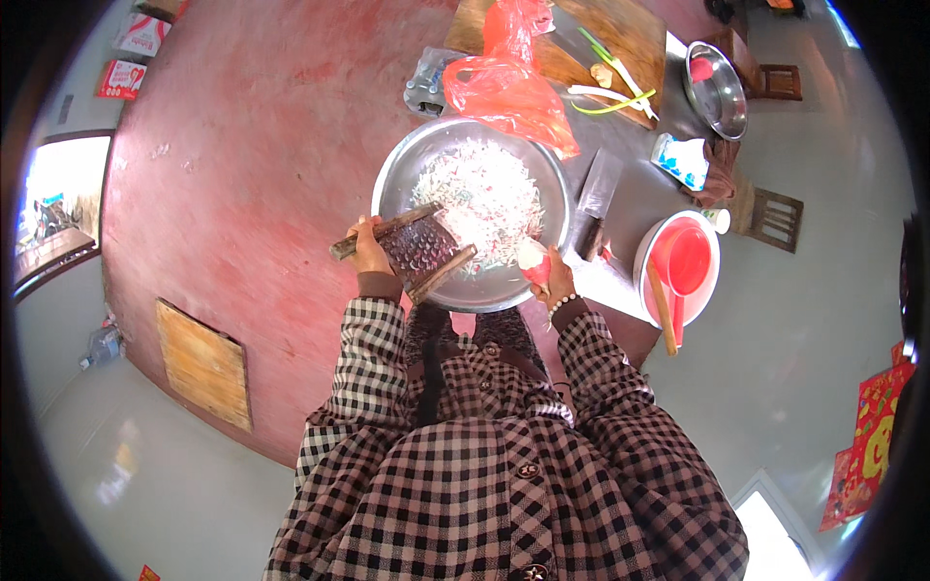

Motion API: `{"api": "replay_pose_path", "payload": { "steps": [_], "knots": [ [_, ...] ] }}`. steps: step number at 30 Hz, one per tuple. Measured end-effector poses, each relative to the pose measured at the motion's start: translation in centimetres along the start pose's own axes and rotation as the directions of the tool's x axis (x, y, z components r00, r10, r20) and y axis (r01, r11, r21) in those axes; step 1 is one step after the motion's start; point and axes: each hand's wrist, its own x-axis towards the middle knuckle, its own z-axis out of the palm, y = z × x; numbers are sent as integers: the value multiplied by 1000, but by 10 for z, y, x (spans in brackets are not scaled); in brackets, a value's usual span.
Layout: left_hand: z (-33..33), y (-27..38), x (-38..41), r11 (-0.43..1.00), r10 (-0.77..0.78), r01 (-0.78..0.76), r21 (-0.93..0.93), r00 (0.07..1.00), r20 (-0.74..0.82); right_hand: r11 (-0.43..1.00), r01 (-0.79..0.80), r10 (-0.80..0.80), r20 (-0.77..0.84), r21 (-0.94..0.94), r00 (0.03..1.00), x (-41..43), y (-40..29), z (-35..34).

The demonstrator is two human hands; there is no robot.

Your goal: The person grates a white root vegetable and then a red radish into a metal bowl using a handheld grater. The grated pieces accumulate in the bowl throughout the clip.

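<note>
My left hand (pixel 369 250) grips the upper wooden side bar of a metal grater (pixel 418 248), which rests tilted over the left rim of a wide metal basin (pixel 385 171). Pale shredded vegetable (pixel 483 192) is heaped inside that basin. At the basin's lower right rim, my right hand (pixel 556 279) holds a partly grated, red-skinned root vegetable (pixel 535 263) with white flesh, apart from the grater. A cleaver (pixel 601 185) lies just right of the basin. Thin red plastic bags (pixel 508 94) overlap the basin's upper edge.
Spring onions (pixel 617 69) and a ginger piece (pixel 601 75) lie on a wooden cutting board (pixel 647 36). To the right are a white-rimmed bowl (pixel 716 272) with a red ladle (pixel 681 261), a tissue pack (pixel 681 161) and a steel bowl (pixel 737 109). Clear plastic packaging (pixel 429 80) sits above the basin.
</note>
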Motion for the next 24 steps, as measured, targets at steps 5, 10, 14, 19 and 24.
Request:
{"api": "replay_pose_path", "payload": {
  "steps": [5,10,14,19,24],
  "knots": [
    [5,6,-16,995,10,-15,95,999,54,1000,13,-13,24,-5,1000,-3,7,-1],
    [23,-2,-31,972,27,-25,232,1000,-6,998,18,-22,63,65,998,-3,10,-4],
    [38,-17,-31,986,20,-9,168,998,-62,997,-5,5,-1,78,1000,-6,8,-7],
    [54,-41,-21,986,10,-1,167,998,-54,989,32,-27,-36,145,999,-12,8,-21],
    [68,-19,-34,961,274,-272,39,960,-62,983,65,-64,-6,171,998,-8,17,-28]
  ]
}}
